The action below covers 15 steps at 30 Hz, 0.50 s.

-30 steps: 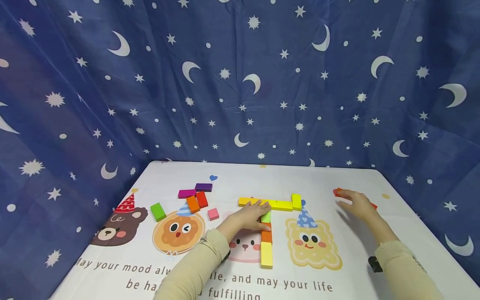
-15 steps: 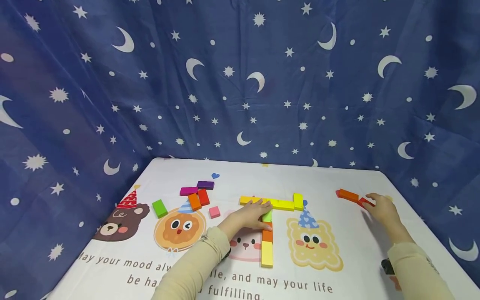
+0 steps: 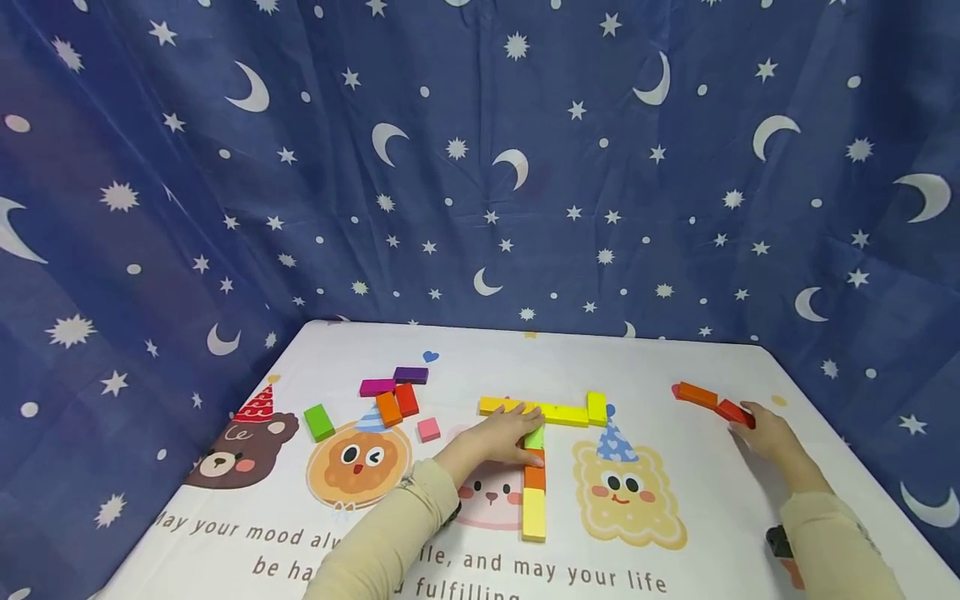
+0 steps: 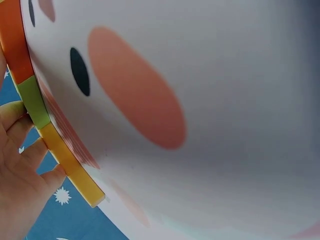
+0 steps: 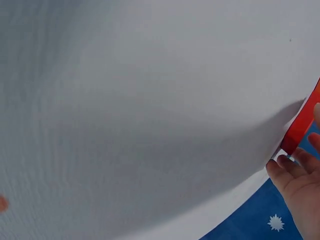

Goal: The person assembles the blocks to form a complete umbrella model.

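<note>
My left hand (image 3: 501,433) rests on a T of wooden blocks, with fingers over the yellow bar (image 3: 562,414) and the thumb at the orange block (image 3: 535,477) of the stem. Between these sits a light green block (image 4: 34,101), partly covered in the head view. A pale yellow block (image 3: 534,515) ends the stem. Another yellow block (image 3: 596,408) stands at the bar's right end. At the far right, my right hand (image 3: 771,435) pinches the near end of a red block (image 3: 734,412), whose other end meets an orange block (image 3: 697,396).
Left of the T lie a green block (image 3: 319,422), a magenta block (image 3: 377,387), a purple block (image 3: 411,376), an orange block (image 3: 388,409), a red block (image 3: 406,399) and a pink cube (image 3: 428,429). A blue curtain (image 3: 480,208) hangs behind the printed white tablecloth (image 3: 637,367).
My right hand has drawn back rightward from over the orange and red blocks to the red block's end, uncovering both. The left hand stays on the T. The head view has shifted slightly.
</note>
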Tool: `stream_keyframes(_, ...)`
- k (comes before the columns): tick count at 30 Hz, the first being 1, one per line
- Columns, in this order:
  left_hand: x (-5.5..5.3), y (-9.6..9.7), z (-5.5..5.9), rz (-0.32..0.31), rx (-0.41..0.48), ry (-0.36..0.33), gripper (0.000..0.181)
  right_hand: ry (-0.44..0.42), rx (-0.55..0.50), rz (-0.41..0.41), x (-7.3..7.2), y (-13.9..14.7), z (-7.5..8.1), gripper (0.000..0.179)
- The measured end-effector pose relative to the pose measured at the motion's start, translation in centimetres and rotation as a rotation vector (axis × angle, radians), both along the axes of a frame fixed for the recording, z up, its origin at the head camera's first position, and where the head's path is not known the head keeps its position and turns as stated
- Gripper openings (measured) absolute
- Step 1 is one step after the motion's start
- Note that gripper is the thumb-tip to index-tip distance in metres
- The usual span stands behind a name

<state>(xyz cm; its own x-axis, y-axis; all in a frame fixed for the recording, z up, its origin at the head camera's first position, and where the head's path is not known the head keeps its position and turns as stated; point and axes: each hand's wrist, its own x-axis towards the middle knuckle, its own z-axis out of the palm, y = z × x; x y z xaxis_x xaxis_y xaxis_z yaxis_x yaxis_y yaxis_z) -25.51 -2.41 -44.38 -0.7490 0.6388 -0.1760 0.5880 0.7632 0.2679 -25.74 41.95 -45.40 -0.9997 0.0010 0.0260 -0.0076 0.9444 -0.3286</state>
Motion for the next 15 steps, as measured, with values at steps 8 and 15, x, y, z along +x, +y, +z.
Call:
stream_keyframes(8,-0.07,0.03,0.18,-0.01,-0.008,0.021,0.079,0.009,0.021,-0.016,-0.09,-0.49,0.31,0.047)
stream_keyframes(15,0.12,-0.09,-0.07,-0.004,-0.011,0.006,0.079,0.026,-0.002,-0.081,-0.29,-0.51,-0.03,0.038)
